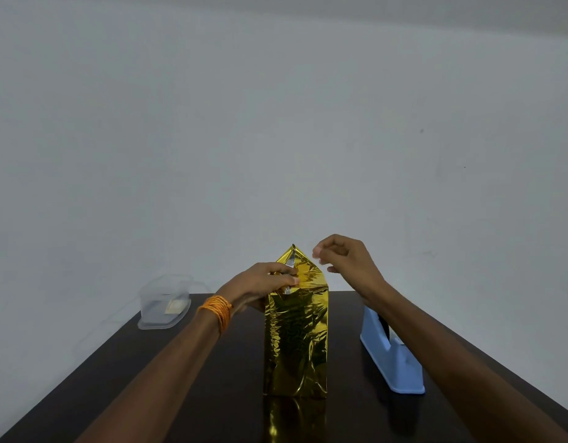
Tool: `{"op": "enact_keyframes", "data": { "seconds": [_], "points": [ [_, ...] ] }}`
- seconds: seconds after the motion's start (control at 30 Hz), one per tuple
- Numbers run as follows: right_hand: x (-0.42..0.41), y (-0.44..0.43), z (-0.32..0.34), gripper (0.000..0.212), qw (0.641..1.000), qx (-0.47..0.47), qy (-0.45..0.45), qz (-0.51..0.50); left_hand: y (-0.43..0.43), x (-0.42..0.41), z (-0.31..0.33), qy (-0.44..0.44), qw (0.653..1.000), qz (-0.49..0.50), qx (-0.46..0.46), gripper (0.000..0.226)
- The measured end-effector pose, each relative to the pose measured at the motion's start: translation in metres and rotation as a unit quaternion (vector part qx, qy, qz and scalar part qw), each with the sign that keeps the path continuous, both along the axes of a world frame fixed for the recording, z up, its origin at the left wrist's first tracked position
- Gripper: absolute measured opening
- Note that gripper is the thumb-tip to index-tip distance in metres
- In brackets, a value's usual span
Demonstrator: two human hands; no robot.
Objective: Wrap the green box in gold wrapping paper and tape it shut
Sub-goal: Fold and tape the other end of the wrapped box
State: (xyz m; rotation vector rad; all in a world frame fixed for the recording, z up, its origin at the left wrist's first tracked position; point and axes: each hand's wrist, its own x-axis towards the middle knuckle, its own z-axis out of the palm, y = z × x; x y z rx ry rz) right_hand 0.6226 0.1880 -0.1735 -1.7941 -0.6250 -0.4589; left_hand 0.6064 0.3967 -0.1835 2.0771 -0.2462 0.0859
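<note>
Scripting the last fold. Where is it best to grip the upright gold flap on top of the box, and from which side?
Pinch the flap near its pointed tip, thumb and forefinger across its thin faces, coming from the right. It stands upright and tapers. The left hand grips the gold paper on its left, while the right hand is on the open side.

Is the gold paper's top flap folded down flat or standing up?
Standing up: the top flap of the gold wrapping paper rises to a point, silver underside showing; the left hand pinches the folds below.
</note>
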Motion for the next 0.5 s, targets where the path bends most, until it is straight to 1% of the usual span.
{"op": "enact_keyframes", "data": {
  "seconds": [0.07,0.2,0.3,0.33,0.4,0.43,0.5],
  "points": [
    [-0.003,0.000,0.007,0.014,1.000,-0.011,0.016,0.023,0.000,0.000,0.000,-0.001,1.000,0.001,0.004,0.038],
    [-0.003,0.002,0.016,0.012,0.997,-0.060,0.034,0.041,0.001,0.000,0.000,0.006,1.000,0.005,0.003,0.039],
    [0.002,0.002,0.020,0.015,0.993,-0.094,0.042,0.056,0.000,0.000,0.000,0.003,1.000,0.003,0.004,0.037],
    [0.003,0.002,0.022,0.023,0.991,-0.106,0.046,0.065,0.001,0.001,-0.001,0.002,1.000,0.004,0.003,0.035],
    [0.004,0.002,0.025,0.053,0.984,-0.143,0.060,0.089,0.001,0.003,-0.002,0.002,1.000,0.010,0.001,0.035],
    [0.005,0.003,0.026,0.061,0.981,-0.159,0.062,0.095,0.001,0.003,-0.002,0.001,1.000,0.015,0.005,0.037],
    [0.008,0.007,0.026,0.063,0.979,-0.176,0.058,0.091,0.001,0.005,-0.002,0.000,1.000,0.019,0.014,0.041]
  ]
}}
